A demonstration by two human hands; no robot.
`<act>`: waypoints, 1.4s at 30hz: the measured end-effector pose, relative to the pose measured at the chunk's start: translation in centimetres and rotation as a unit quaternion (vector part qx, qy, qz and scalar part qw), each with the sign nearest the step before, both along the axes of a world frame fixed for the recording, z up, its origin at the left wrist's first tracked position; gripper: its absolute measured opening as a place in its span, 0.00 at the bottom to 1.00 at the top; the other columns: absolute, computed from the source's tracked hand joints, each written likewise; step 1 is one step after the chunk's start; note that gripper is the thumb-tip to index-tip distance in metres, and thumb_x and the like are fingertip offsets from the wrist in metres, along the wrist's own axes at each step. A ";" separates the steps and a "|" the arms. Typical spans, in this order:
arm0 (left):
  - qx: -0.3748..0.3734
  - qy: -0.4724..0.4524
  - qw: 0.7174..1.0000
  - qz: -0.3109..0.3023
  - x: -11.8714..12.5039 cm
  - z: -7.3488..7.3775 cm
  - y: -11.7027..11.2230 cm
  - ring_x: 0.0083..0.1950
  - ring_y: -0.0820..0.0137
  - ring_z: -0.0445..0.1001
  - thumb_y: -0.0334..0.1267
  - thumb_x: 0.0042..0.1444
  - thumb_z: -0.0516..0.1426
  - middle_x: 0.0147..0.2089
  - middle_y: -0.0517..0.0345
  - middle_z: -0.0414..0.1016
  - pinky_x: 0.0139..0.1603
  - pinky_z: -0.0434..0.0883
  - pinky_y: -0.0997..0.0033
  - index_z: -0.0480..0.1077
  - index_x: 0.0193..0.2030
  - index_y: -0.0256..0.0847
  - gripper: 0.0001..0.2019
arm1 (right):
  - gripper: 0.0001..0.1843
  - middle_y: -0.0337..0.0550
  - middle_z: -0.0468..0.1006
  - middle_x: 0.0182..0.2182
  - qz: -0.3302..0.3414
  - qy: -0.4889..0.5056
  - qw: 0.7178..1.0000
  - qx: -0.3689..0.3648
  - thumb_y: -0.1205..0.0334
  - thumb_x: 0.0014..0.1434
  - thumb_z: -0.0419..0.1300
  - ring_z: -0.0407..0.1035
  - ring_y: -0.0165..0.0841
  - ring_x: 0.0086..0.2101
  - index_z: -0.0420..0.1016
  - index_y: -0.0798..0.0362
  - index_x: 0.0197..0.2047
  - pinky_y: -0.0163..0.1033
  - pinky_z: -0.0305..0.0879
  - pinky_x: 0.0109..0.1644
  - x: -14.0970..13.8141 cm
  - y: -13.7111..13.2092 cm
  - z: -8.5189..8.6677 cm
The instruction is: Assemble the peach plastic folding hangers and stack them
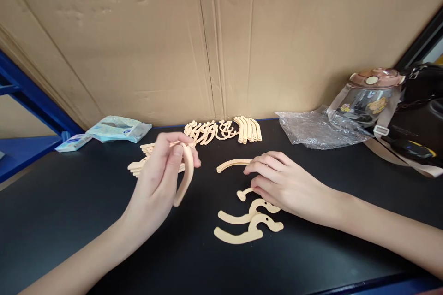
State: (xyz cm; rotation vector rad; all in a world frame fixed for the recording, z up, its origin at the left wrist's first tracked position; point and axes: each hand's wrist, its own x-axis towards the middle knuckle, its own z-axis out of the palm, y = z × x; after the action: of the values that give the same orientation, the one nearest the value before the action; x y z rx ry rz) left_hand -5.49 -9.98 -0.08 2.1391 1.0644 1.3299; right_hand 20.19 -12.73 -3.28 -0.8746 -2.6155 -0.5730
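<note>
My left hand (162,170) is raised over the black table (69,203), fingers pinched on a curved beige plastic piece (187,179) that hangs down from it. My right hand (280,182) rests low on the table, its fingertips on the end of a thin beige arc piece (232,164) and over a small hooked piece (242,193). Just in front of it lie two S-shaped beige pieces (247,226). A stack of similar strips (140,166) lies behind my left hand.
More beige pieces (223,130) are lined up along the cardboard wall (221,46). Tissue packets (117,128) lie at back left beside a blue rack (20,97). At right are crumpled clear plastic (311,129), a lidded bottle (367,97) and a black bag (422,120).
</note>
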 end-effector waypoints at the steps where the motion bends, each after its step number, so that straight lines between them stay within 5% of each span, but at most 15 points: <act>1: -0.030 0.022 0.999 -0.012 0.0 -0.1 -0.1 0.34 0.71 0.72 0.42 0.70 0.43 0.31 0.62 0.69 0.39 0.71 0.69 0.63 0.46 0.44 0.10 | 0.10 0.47 0.74 0.47 -0.002 0.011 1.000 0.005 0.69 0.66 0.52 0.64 0.39 0.51 0.73 0.57 0.34 0.48 0.59 0.58 0.0 0.0 0.2; 4: -0.057 0.113 0.991 -0.043 0.1 -0.6 -0.7 0.27 0.74 0.68 0.42 0.70 0.42 0.29 0.63 0.65 0.29 0.68 0.74 0.64 0.47 0.45 0.12 | 0.11 0.51 0.73 0.49 -0.012 0.047 0.999 -0.021 0.67 0.67 0.50 0.64 0.40 0.53 0.72 0.57 0.37 0.50 0.60 0.59 -0.2 -0.3 0.7; 9: 0.098 0.294 0.944 -0.112 0.8 -1.9 -1.6 0.21 0.77 0.65 0.45 0.67 0.49 0.26 0.69 0.63 0.21 0.61 0.78 0.62 0.54 0.46 0.13 | 0.07 0.56 0.67 0.53 -0.013 0.071 0.991 -0.113 0.73 0.63 0.51 0.66 0.41 0.51 0.69 0.56 0.40 0.45 0.69 0.48 -0.6 -1.1 1.2; 13: 0.180 0.339 0.912 -0.144 1.3 -2.2 -1.7 0.24 0.76 0.69 0.40 0.69 0.47 0.31 0.66 0.68 0.21 0.60 0.77 0.66 0.49 0.44 0.09 | 0.13 0.54 0.58 0.62 -0.006 0.065 0.988 -0.143 0.79 0.57 0.51 0.60 0.43 0.57 0.68 0.55 0.42 0.49 0.67 0.53 -0.9 -1.6 1.2; 17: 0.228 0.357 0.894 -0.147 1.3 -2.1 -1.6 0.23 0.75 0.68 0.38 0.69 0.47 0.28 0.65 0.67 0.20 0.58 0.76 0.68 0.46 0.43 0.09 | 0.07 0.57 0.57 0.64 -0.022 0.061 0.985 -0.158 0.75 0.61 0.51 0.56 0.45 0.60 0.68 0.56 0.38 0.53 0.64 0.56 -1.1 -1.7 1.3; 23: 0.134 0.292 0.940 -0.117 1.1 -2.5 -1.3 0.24 0.78 0.68 0.40 0.69 0.47 0.30 0.66 0.70 0.22 0.59 0.79 0.67 0.40 0.43 0.10 | 0.10 0.57 0.57 0.63 -0.038 0.158 0.981 -0.108 0.67 0.65 0.53 0.58 0.43 0.58 0.68 0.54 0.50 0.51 0.61 0.56 -0.9 -1.3 1.6; 26: 0.073 0.239 0.965 -0.082 1.1 -2.5 -1.2 0.26 0.79 0.70 0.38 0.67 0.50 0.32 0.67 0.73 0.26 0.62 0.81 0.67 0.42 0.45 0.06 | 0.06 0.50 0.73 0.43 -0.047 0.233 0.965 -0.107 0.62 0.65 0.55 0.67 0.37 0.43 0.71 0.54 0.37 0.44 0.63 0.46 -0.9 -1.4 1.8; 29: 0.081 0.178 0.978 -0.077 1.2 -2.5 -1.5 0.24 0.80 0.68 0.35 0.66 0.51 0.30 0.68 0.72 0.26 0.63 0.82 0.66 0.44 0.45 0.04 | 0.17 0.39 0.71 0.26 -0.065 0.321 0.906 -0.269 0.55 0.65 0.55 0.64 0.31 0.30 0.70 0.53 0.27 0.38 0.60 0.36 -1.3 -1.7 1.8; 32: 0.132 0.161 0.971 -0.120 1.4 -2.6 -1.7 0.24 0.79 0.65 0.33 0.66 0.51 0.29 0.66 0.70 0.24 0.61 0.81 0.65 0.46 0.44 0.05 | 0.17 0.36 0.71 0.25 -0.058 0.409 0.775 -0.477 0.50 0.66 0.53 0.63 0.28 0.27 0.73 0.52 0.33 0.34 0.58 0.30 -1.6 -1.6 1.7; 35: 0.139 0.192 0.959 -0.156 1.5 -2.9 -1.7 0.23 0.79 0.64 0.33 0.66 0.50 0.30 0.65 0.70 0.23 0.59 0.80 0.65 0.45 0.42 0.05 | 0.14 0.35 0.72 0.25 -0.017 0.462 0.684 -0.565 0.52 0.65 0.55 0.64 0.27 0.26 0.70 0.53 0.35 0.33 0.58 0.30 -1.7 -1.1 1.7; 38: 0.099 0.238 0.947 -0.192 1.6 -3.1 -1.3 0.23 0.78 0.64 0.34 0.67 0.49 0.30 0.65 0.69 0.24 0.58 0.79 0.65 0.42 0.42 0.05 | 0.11 0.36 0.72 0.26 -0.006 0.477 0.659 -0.582 0.56 0.63 0.58 0.64 0.26 0.28 0.69 0.54 0.32 0.33 0.59 0.33 -1.6 -0.6 1.7; 42: 0.047 0.256 0.945 -0.199 1.6 -3.2 -1.0 0.26 0.75 0.67 0.34 0.66 0.48 0.26 0.68 0.64 0.27 0.62 0.78 0.60 0.53 0.42 0.10 | 0.11 0.36 0.71 0.27 -0.021 0.486 0.654 -0.579 0.58 0.63 0.56 0.63 0.27 0.29 0.67 0.54 0.31 0.33 0.57 0.33 -1.2 -0.2 1.5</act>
State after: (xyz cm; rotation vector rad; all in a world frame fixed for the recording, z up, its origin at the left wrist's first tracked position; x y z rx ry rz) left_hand -3.92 -10.98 -3.31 2.6713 0.6802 0.6633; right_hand 19.01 -12.91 -1.83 -1.0544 -1.6180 1.3972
